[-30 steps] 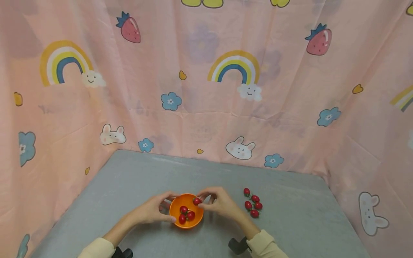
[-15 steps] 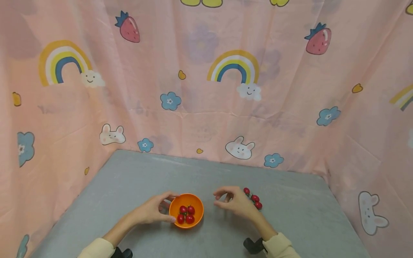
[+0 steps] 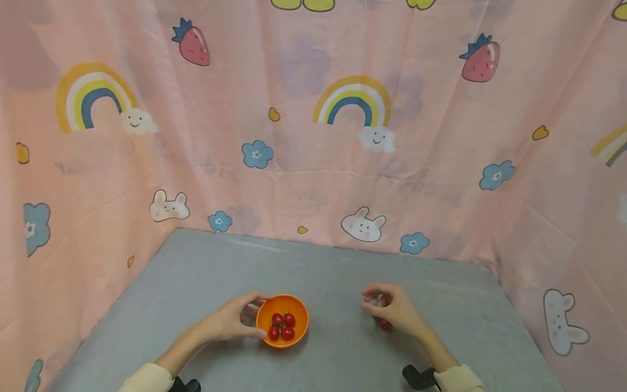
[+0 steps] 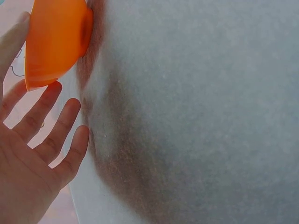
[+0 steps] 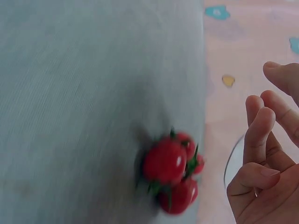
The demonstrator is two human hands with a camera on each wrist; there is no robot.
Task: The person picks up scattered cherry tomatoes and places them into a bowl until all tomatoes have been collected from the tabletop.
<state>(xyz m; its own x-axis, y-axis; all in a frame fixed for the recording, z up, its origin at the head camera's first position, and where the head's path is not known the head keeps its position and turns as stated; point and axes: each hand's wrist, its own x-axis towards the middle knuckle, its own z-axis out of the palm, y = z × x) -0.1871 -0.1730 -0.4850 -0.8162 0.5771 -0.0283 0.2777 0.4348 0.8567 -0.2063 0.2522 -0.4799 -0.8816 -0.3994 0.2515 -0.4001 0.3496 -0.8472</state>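
Observation:
An orange bowl [image 3: 297,311] stands on the grey table with several cherry tomatoes [image 3: 288,320] inside. My left hand [image 3: 222,320] holds the bowl's left side, thumb at the near rim and index finger at the far rim. In the left wrist view, fingertips lie against the outer wall of the bowl [image 4: 53,42]. To the right, my right hand [image 3: 395,311] hovers over more cherry tomatoes [image 3: 385,324], hiding most of them. The right wrist view shows these green-stemmed tomatoes [image 5: 164,161] clustered beside the hand, whose bent fingers and thumb are apart with nothing between them.
The grey tabletop [image 3: 333,272] runs back to a pink curtain [image 3: 294,196] printed with rainbows, rabbits and flowers, which also closes off both sides. Dark devices [image 3: 418,377] are strapped at the wrists near the cream sleeves [image 3: 458,378].
My right hand has let go of a tomato in the bowl and moved right to the tomatoes on the table. My left hand stays at the bowl.

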